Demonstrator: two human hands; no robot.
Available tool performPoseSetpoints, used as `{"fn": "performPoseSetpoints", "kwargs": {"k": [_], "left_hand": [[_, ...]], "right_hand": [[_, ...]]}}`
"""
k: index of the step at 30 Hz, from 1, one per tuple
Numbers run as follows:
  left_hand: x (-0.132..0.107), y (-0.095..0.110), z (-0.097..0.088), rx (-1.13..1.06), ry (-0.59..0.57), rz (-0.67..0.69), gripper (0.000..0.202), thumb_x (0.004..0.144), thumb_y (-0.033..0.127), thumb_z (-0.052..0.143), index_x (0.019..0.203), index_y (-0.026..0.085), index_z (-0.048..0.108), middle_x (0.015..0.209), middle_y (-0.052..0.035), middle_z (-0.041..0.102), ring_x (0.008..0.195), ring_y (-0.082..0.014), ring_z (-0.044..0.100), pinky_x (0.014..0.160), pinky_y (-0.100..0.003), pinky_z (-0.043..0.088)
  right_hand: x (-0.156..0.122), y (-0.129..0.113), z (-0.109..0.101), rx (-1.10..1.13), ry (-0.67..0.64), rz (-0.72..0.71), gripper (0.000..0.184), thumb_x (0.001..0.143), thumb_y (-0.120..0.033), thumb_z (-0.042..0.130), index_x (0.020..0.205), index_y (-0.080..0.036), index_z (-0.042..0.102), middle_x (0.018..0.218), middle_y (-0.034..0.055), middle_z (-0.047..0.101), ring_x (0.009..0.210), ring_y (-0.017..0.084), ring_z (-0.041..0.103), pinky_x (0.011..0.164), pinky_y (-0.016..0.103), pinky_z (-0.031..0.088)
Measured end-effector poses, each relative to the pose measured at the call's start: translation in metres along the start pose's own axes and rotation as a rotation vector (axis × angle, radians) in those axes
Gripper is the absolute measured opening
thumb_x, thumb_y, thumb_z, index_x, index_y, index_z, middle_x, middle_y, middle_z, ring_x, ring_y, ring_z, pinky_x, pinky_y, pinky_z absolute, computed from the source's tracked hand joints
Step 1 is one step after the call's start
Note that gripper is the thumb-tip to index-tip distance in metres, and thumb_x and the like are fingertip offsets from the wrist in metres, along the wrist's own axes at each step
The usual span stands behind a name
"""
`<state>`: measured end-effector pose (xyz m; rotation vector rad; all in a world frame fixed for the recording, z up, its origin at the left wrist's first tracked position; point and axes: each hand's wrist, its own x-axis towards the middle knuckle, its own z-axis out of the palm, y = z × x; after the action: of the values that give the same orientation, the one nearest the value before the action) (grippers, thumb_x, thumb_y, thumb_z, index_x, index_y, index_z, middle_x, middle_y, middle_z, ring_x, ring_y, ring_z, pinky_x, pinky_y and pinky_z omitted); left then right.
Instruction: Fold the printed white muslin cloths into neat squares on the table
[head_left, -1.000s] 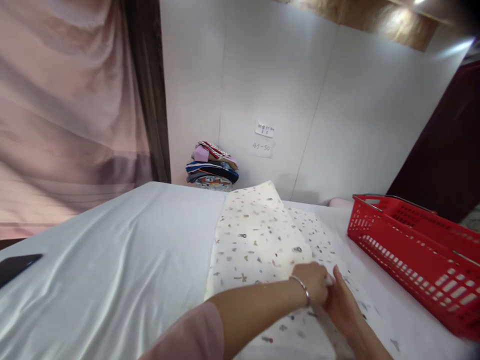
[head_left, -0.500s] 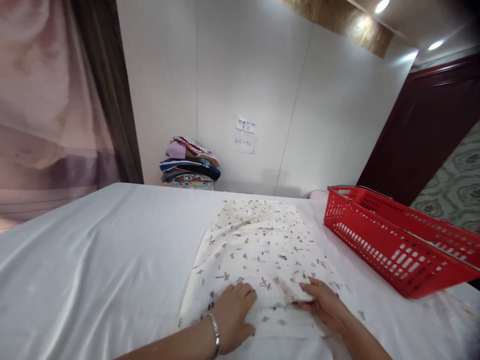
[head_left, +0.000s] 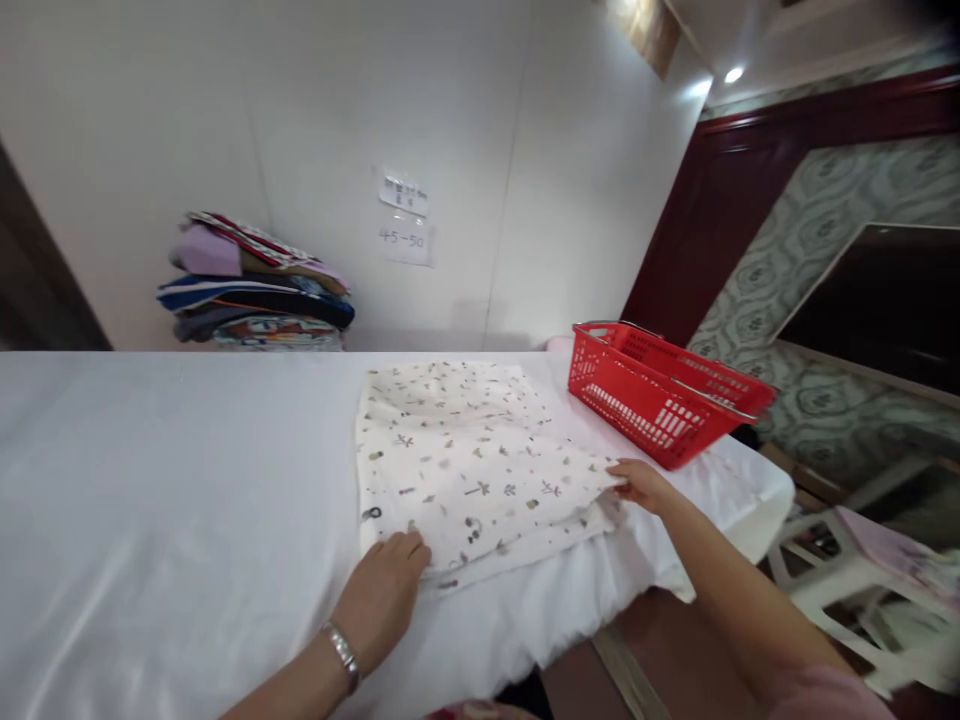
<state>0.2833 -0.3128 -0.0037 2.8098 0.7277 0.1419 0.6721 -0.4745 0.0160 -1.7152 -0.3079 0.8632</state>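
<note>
A white cloth (head_left: pixel 465 450) with small printed motifs lies on the white-covered table, its layers showing along the near edge. My right hand (head_left: pixel 637 485) pinches its near right corner and holds that side slightly raised. At the near left corner is my left hand (head_left: pixel 386 590), its fingers curled together on the cloth edge, where a small fold stands up at the fingertips. The underside of that grip is hidden. A silver bracelet (head_left: pixel 343 655) circles the left wrist.
A red plastic basket (head_left: pixel 645 405) with metal handles stands at the table's right. Folded clothes (head_left: pixel 255 290) are stacked by the far wall, near a paper label (head_left: pixel 405 240). The table edge (head_left: pixel 540 650) drops off close in front; a white stool (head_left: pixel 847 580) stands lower right.
My view has swung right and shows more floor. The hands have moved apart: the right one has drawn its corner out to the right, the left now grips the near left corner.
</note>
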Motion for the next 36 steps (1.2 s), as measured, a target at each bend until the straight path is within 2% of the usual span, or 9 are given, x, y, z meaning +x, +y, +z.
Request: {"fn": "performPoseSetpoints", "kwargs": {"k": [4, 10, 12, 16, 23, 26, 31, 34, 36], "left_hand": [[-0.002, -0.005, -0.005, 0.025, 0.039, 0.024, 0.032, 0.071, 0.001, 0.036, 0.085, 0.018, 0.060, 0.096, -0.0061, 0.057, 0.092, -0.0202, 0.049, 0.084, -0.035, 0.036], [-0.004, -0.004, -0.024, -0.009, 0.301, 0.085, 0.027, 0.074, 0.007, 0.038, 0.090, 0.020, 0.057, 0.096, -0.0047, 0.057, 0.090, -0.0188, 0.051, 0.081, -0.032, 0.040], [-0.007, -0.001, -0.022, -0.017, 0.264, 0.116, 0.029, 0.074, 0.005, 0.037, 0.088, 0.020, 0.057, 0.095, -0.0041, 0.057, 0.089, -0.0181, 0.051, 0.081, -0.031, 0.040], [-0.011, -0.002, -0.006, 0.006, 0.085, 0.133, 0.031, 0.072, 0.001, 0.035, 0.081, 0.020, 0.058, 0.088, -0.0034, 0.059, 0.086, -0.0183, 0.053, 0.080, -0.033, 0.041], [-0.024, -0.020, -0.004, 0.009, 0.164, -0.011, 0.023, 0.069, 0.008, 0.041, 0.081, 0.021, 0.056, 0.093, -0.0040, 0.057, 0.089, -0.0199, 0.053, 0.081, -0.033, 0.041], [-0.030, -0.022, -0.003, -0.031, 0.141, -0.096, 0.022, 0.070, 0.012, 0.039, 0.081, 0.022, 0.055, 0.092, -0.0031, 0.057, 0.086, -0.0186, 0.054, 0.079, -0.031, 0.043], [-0.033, -0.025, 0.007, -0.032, 0.071, -0.123, 0.026, 0.069, 0.014, 0.038, 0.087, 0.021, 0.056, 0.100, -0.0051, 0.057, 0.093, -0.0198, 0.054, 0.080, -0.032, 0.043], [-0.034, -0.029, 0.008, -0.011, 0.054, -0.154, 0.025, 0.072, 0.018, 0.038, 0.092, 0.020, 0.054, 0.106, -0.0067, 0.054, 0.097, -0.0207, 0.053, 0.082, -0.034, 0.042], [-0.036, -0.030, 0.007, -0.006, 0.028, -0.194, 0.024, 0.075, 0.021, 0.036, 0.093, 0.020, 0.051, 0.107, -0.0074, 0.053, 0.098, -0.0210, 0.053, 0.079, -0.034, 0.042]], "right_hand": [[-0.008, 0.022, -0.003, -0.133, 0.052, 0.095, 0.015, 0.068, -0.018, 0.063, 0.077, -0.016, 0.050, 0.055, -0.0001, 0.058, 0.044, 0.013, 0.056, 0.047, 0.024, 0.047], [-0.020, 0.001, -0.008, -0.219, 0.036, -0.036, 0.013, 0.078, -0.028, 0.055, 0.082, -0.019, 0.046, 0.059, -0.0046, 0.054, 0.054, 0.009, 0.058, 0.049, 0.017, 0.044], [-0.023, 0.002, -0.009, -0.284, 0.036, -0.018, 0.012, 0.077, -0.027, 0.055, 0.078, -0.019, 0.046, 0.055, -0.0051, 0.051, 0.051, 0.009, 0.057, 0.047, 0.017, 0.043], [-0.024, 0.018, -0.007, -0.448, 0.073, 0.077, 0.011, 0.073, -0.018, 0.056, 0.069, -0.017, 0.046, 0.043, -0.0062, 0.046, 0.040, 0.010, 0.049, 0.044, 0.021, 0.041], [-0.027, 0.025, -0.009, -0.576, 0.075, 0.045, 0.009, 0.079, -0.026, 0.050, 0.074, -0.018, 0.047, 0.049, -0.0047, 0.052, 0.045, 0.009, 0.051, 0.045, 0.018, 0.039], [-0.029, 0.026, -0.010, -0.664, 0.061, 0.053, 0.012, 0.078, -0.028, 0.051, 0.073, -0.018, 0.049, 0.051, -0.0025, 0.056, 0.046, 0.010, 0.053, 0.045, 0.019, 0.039], [-0.024, 0.030, -0.005, -0.882, 0.094, 0.065, 0.013, 0.072, -0.026, 0.057, 0.064, -0.016, 0.052, 0.047, 0.0019, 0.056, 0.046, 0.015, 0.054, 0.045, 0.024, 0.039], [-0.020, 0.029, -0.007, -1.007, 0.159, 0.023, 0.015, 0.068, -0.029, 0.061, 0.065, -0.016, 0.054, 0.053, 0.0043, 0.058, 0.058, 0.019, 0.059, 0.052, 0.026, 0.040], [-0.019, 0.029, -0.008, -1.071, 0.204, -0.019, 0.017, 0.066, -0.031, 0.063, 0.069, -0.016, 0.055, 0.066, 0.0069, 0.062, 0.070, 0.021, 0.060, 0.057, 0.027, 0.040]]}}
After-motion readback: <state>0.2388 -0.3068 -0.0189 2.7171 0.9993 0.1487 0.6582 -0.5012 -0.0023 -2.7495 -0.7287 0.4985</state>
